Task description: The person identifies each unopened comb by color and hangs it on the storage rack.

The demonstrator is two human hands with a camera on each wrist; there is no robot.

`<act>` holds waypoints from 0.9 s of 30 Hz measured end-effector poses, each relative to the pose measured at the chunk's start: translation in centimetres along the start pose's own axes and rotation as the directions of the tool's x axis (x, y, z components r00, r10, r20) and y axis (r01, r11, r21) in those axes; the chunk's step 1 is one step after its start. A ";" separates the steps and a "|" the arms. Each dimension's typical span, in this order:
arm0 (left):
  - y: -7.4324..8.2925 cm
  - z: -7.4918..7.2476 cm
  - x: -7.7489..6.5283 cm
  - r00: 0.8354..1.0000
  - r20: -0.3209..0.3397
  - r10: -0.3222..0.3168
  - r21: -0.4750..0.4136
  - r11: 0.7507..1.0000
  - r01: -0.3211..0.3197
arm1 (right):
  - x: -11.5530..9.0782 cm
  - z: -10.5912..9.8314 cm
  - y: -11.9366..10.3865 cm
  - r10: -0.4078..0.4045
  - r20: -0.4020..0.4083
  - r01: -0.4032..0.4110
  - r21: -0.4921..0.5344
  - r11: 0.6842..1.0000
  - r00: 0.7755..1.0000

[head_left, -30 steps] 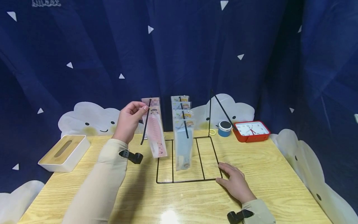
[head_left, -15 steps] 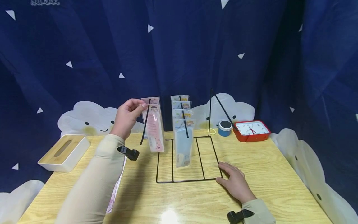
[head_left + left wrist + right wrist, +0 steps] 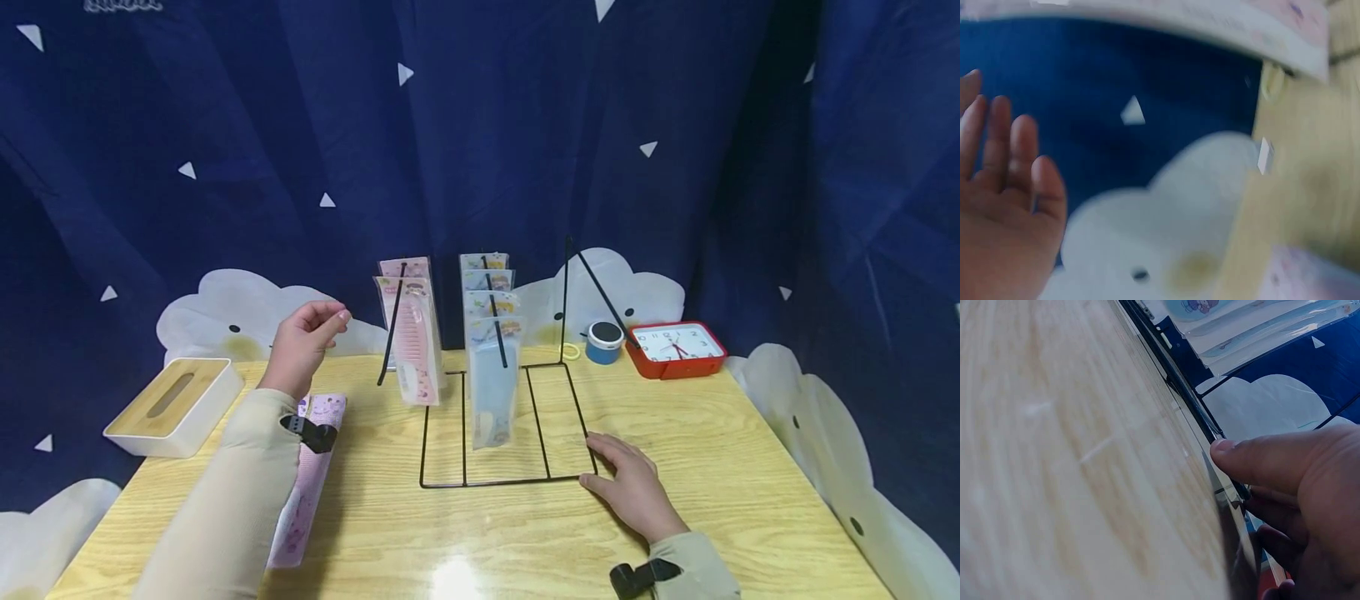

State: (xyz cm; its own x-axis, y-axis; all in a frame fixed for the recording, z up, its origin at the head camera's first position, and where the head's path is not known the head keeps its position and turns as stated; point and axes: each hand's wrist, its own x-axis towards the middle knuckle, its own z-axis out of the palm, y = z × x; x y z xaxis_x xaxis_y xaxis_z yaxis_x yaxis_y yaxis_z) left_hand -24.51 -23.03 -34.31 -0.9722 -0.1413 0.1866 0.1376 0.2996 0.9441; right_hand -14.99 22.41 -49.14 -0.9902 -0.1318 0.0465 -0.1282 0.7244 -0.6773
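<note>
In the head view my left hand (image 3: pixel 303 346) is left of the hanging packs, its thumb and fingertips close together with nothing in them. The left wrist view shows that hand's fingers (image 3: pixel 1022 150) mostly straight. A packaged pink comb (image 3: pixel 412 333) hangs on the rack's left prong, in front of another pink pack. Several packaged blue combs (image 3: pixel 493 387) hang on the middle prong. My right hand (image 3: pixel 630 483) rests at the front right corner of the black wire rack (image 3: pixel 506 482); its thumb (image 3: pixel 1254 459) touches the base wire.
A pink-purple pack (image 3: pixel 307 500) lies on the table, partly under my left forearm. A tissue box (image 3: pixel 172 408) stands at left. Behind the rack's right side are a blue jar-like cylinder (image 3: pixel 603 343), a yellow ring (image 3: pixel 570 352) and a red clock (image 3: pixel 677 350). Another prong (image 3: pixel 600 292) slants forward at right.
My left hand has let go of the packaged pink comb and moved left and down. The pack hangs on the left prong. A pack on the table has come into view. The right hand stays put.
</note>
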 end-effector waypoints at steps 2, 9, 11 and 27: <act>-1.3 -0.9 -0.2 0.996 0.057 -0.067 0.051 0.997 0.064 | 0.0 0.0 0.0 -0.001 -0.004 0.001 -0.003 1.000 1.000; -5.8 -2.7 -1.5 0.951 0.191 -0.241 0.155 0.965 0.214 | -0.1 -0.1 -0.2 -0.012 -0.020 0.012 -0.012 1.000 1.000; -6.9 -2.9 -1.9 0.943 0.201 -0.265 0.172 0.957 0.232 | -0.1 -0.2 -0.3 -0.015 -0.022 0.014 -0.010 1.000 1.000; -10.7 -2.3 -3.1 0.908 0.202 -0.368 0.558 0.805 0.202 | -0.1 -0.1 -0.3 0.011 0.001 -0.011 0.001 1.000 1.000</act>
State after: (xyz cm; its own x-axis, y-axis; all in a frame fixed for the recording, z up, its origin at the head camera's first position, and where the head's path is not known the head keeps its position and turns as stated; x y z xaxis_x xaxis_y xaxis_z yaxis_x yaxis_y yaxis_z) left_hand -22.55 -27.97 -44.38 -0.9713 -0.0484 -0.2328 -0.1916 0.7390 0.6459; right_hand -14.91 22.28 -48.88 -0.9915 -0.1240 0.0381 -0.1168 0.7249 -0.6789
